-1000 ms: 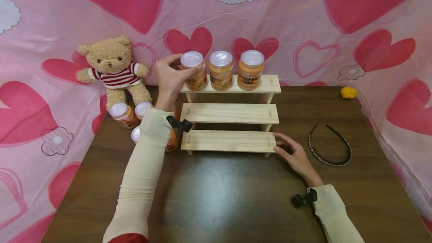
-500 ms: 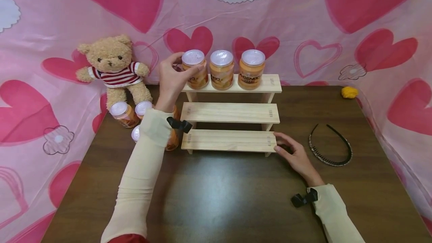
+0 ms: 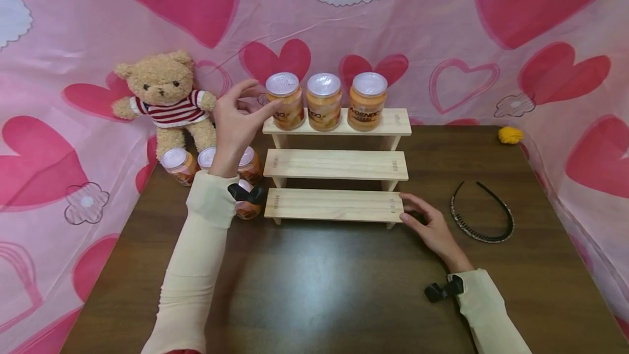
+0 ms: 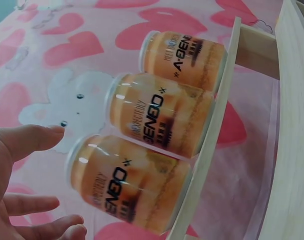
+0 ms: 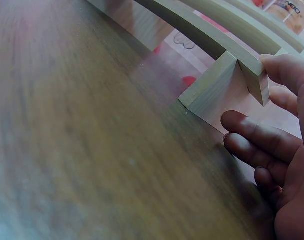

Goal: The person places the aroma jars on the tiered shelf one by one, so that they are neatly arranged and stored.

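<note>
Three orange jars with silvery lids stand in a row on the top step of a three-step wooden shelf (image 3: pixel 336 165). Just left of the leftmost jar (image 3: pixel 287 108), my left hand (image 3: pixel 238 122) has its fingers and thumb spread. A gap shows between that hand (image 4: pixel 27 185) and the nearest jar (image 4: pixel 129 182) in the left wrist view. My right hand (image 3: pixel 432 228) holds the right end of the bottom step by thumb and forefinger. In the right wrist view, its other fingers (image 5: pixel 256 132) curl loosely beside the shelf's leg (image 5: pixel 211 82).
More orange jars (image 3: pixel 179 167) stand on the table left of the shelf, partly behind my left arm. A teddy bear (image 3: pixel 169 108) in a striped top sits behind them. A black headband (image 3: pixel 484 234) lies at right, with a yellow bundle (image 3: pixel 510 135) at the back right.
My left hand has let go of the leftmost jar and moved a little left, its fingers spreading. The jar stays on the top step. My right hand has not moved.
</note>
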Motion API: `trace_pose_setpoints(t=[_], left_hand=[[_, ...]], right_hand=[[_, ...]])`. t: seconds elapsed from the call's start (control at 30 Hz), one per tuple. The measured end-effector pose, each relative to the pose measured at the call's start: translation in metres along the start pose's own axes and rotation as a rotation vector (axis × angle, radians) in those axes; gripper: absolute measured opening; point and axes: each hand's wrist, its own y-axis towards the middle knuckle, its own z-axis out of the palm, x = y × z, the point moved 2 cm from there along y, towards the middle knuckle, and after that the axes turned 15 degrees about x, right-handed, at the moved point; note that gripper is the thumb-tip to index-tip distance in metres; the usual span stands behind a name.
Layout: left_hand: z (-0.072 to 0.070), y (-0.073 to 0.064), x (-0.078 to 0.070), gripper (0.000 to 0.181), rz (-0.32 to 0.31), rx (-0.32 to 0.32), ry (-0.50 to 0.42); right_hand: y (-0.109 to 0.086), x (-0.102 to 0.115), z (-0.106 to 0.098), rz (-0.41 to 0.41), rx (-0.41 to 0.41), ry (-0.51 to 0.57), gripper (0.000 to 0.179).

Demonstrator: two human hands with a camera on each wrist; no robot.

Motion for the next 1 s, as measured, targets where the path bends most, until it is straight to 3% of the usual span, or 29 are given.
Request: trace_pose_setpoints(t=[0.3,0.53,1.0], left_hand=[[-0.015,-0.021,-0.004,0.052,0.052,-0.028,-0.009],[-0.032,-0.041,0.002,0.051,0.088,-0.062,-0.030],[-0.066,-0.082,0.025,0.043,0.040,-0.150,-0.014]], right_hand=[[0.000,-0.002,0.000,0.006,-0.002,0.001,0.045],[0.000,-0.003,-0.001,0.015,0.000,-0.004,0.045],[0.000,-0.003,-0.001,0.023,0.004,-0.024,0.045]])
